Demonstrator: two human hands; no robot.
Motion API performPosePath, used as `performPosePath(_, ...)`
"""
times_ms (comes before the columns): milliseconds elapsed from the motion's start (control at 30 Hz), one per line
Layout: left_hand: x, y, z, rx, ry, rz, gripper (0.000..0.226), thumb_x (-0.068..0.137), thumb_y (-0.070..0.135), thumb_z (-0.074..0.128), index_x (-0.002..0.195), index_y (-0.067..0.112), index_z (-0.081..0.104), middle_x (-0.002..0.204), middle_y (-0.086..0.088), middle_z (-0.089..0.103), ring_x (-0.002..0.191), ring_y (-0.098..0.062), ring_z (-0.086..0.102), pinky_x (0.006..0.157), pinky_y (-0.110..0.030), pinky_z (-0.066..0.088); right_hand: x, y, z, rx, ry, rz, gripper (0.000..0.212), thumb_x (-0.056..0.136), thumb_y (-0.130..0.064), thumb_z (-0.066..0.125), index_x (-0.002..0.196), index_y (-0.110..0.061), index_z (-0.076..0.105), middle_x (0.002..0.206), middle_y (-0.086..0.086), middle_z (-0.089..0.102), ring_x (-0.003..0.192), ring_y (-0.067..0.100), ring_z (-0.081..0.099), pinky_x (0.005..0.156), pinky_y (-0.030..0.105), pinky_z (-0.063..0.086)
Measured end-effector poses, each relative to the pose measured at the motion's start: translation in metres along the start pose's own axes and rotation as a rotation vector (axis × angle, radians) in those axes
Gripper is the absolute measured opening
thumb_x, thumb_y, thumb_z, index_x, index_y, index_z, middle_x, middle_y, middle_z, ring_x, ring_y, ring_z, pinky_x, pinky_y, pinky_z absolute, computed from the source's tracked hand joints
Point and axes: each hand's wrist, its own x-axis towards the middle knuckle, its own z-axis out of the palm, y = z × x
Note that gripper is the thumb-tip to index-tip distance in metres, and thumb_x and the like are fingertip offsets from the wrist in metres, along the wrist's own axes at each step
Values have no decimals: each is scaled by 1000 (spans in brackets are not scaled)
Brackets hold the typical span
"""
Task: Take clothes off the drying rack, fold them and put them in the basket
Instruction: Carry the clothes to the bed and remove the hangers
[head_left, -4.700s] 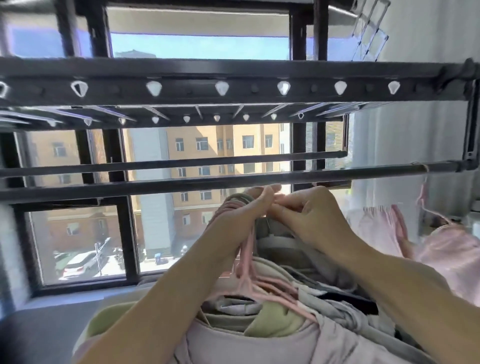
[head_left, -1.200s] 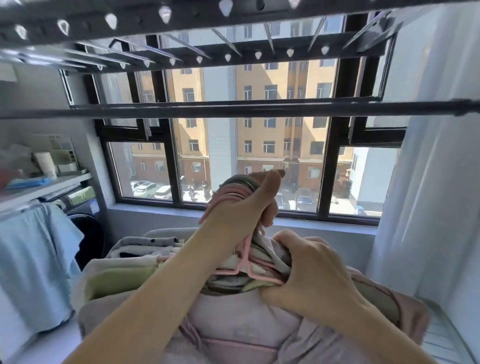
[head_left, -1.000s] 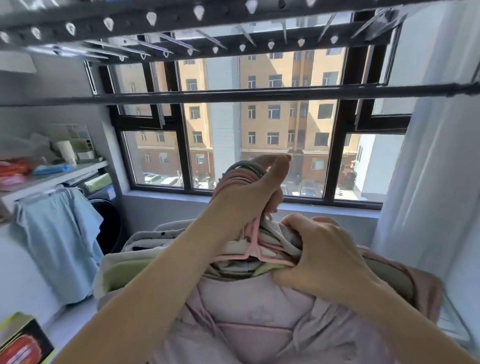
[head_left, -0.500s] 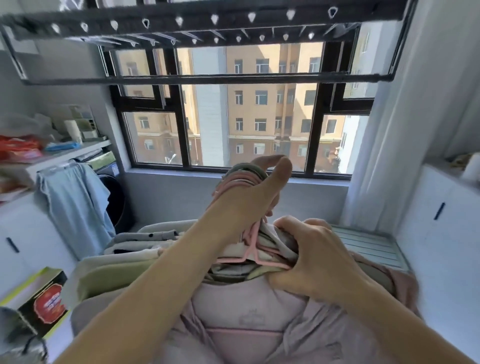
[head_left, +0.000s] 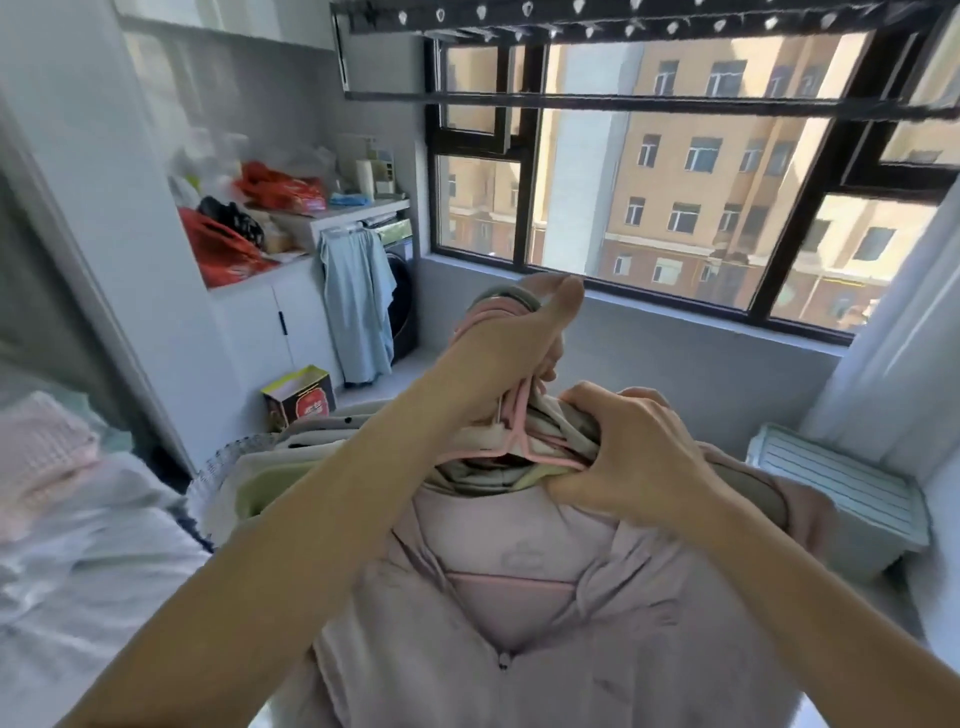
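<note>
Mostly changed: the view has swung left since half a second ago; the window (head_left: 675, 182) now sits upper right, and the cabinet that stood right of it is out of view.
Newly in view: a counter (head_left: 358, 213) left of the window, piled with red bags (head_left: 228, 249).
Drying rack (head_left: 623, 21): overhead, above the window. 4.7 s ago both hands were up at its rail; now they are below the window sill.
Left hand (head_left: 511, 353): grip unchanged. Its fingers are curled round the bunched hanger hooks (head_left: 501, 306), thumb straight and pointing up, in front of the window's lower edge.
Right hand (head_left: 628, 462): as before, fingers curled tight on the collars and a pink hanger (head_left: 519, 447), just below the left hand.
Clothes (head_left: 467, 478): off the rack, one bundle hanging from the hooks below the window, a pink jacket (head_left: 519, 649) in front.
Jacket label: a small pale mark (head_left: 519, 558) inside the neck, unreadable.
Box (head_left: 301, 402): on the floor, lower left of the window; its red oval label has pale writing too blurred to read.
Washing machine (head_left: 402, 291): just left of the window's lower corner, a light blue cloth (head_left: 358, 306) hanging beside it.
Crate (head_left: 841, 493): white, below the window's right end.
</note>
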Motion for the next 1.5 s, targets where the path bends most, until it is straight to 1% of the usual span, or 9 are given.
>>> performPosePath(200, -83, 11, -50, 68, 6, 36, 44, 99, 42, 42, 134, 16, 48, 42, 7, 41, 43, -10, 39, 56, -27, 44, -31, -81, 4, 7, -27, -80, 42, 54, -52, 67, 74, -22, 49, 56, 0, 48, 56, 23, 45, 63, 16, 25)
performPosePath(333, -151, 11, -93, 104, 2, 48, 40, 97, 47, 41, 121, 17, 53, 43, 6, 41, 43, -10, 41, 64, -32, 45, -64, -151, 20, -14, -13, -89, 42, 52, -51, 68, 73, -20, 48, 54, 0, 45, 56, 26, 44, 60, 17, 24)
performPosePath(500, -245, 5, -143, 103, -61, 68, 43, 100, 39, 42, 133, 13, 48, 42, 10, 42, 40, -4, 40, 61, -30, 45, -124, -247, 43, 5, 11, -32, 42, 53, -47, 70, 68, -19, 42, 51, -2, 37, 52, 24, 35, 58, 19, 25)
performPosePath(600, -294, 4, -166, 102, -89, 50, 42, 100, 37, 42, 134, 12, 47, 41, 10, 42, 41, -5, 40, 61, -30, 44, -155, -297, 53, 43, -6, 2, 45, 53, -46, 71, 66, -23, 34, 52, -5, 33, 51, 21, 31, 61, 24, 27)
performPosePath(800, -389, 8, -205, 135, -67, 9, 43, 100, 41, 42, 135, 17, 47, 44, 9, 42, 42, -6, 42, 64, -32, 47, -210, -378, 68, 92, -29, 22, 43, 52, -54, 61, 68, -25, 35, 54, -7, 33, 51, 18, 30, 68, 25, 28)
performPosePath(967, -474, 16, -234, 109, -43, -34, 36, 101, 41, 38, 124, 17, 52, 49, 2, 36, 48, -13, 36, 61, -28, 45, -263, -447, 71, 104, -50, -4, 42, 52, -56, 61, 66, -29, 33, 53, -8, 36, 52, 13, 36, 73, 24, 32)
performPosePath(1133, -552, 16, -257, 39, -17, -113, 33, 98, 46, 42, 105, 17, 55, 43, 6, 38, 48, -17, 39, 65, -37, 42, -313, -511, 68, 99, -98, 5, 42, 52, -55, 63, 70, -25, 40, 54, -9, 38, 54, 15, 39, 75, 28, 33)
performPosePath(1333, -622, 36, -289, 82, 3, -37, 29, 102, 39, 38, 112, 20, 57, 40, 9, 41, 46, -13, 41, 59, -31, 46, -355, -582, 52, 90, -112, -3, 44, 49, -54, 61, 74, -24, 42, 56, -9, 38, 60, 14, 37, 74, 27, 37)
performPosePath(1500, -673, 53, -340, 58, 2, 5, 29, 103, 40, 33, 110, 22, 56, 38, 10, 38, 37, -5, 38, 51, -26, 41, -365, -652, 47, 104, -69, -17, 47, 46, -55, 59, 72, -20, 43, 55, -6, 33, 58, 16, 31, 74, 35, 45)
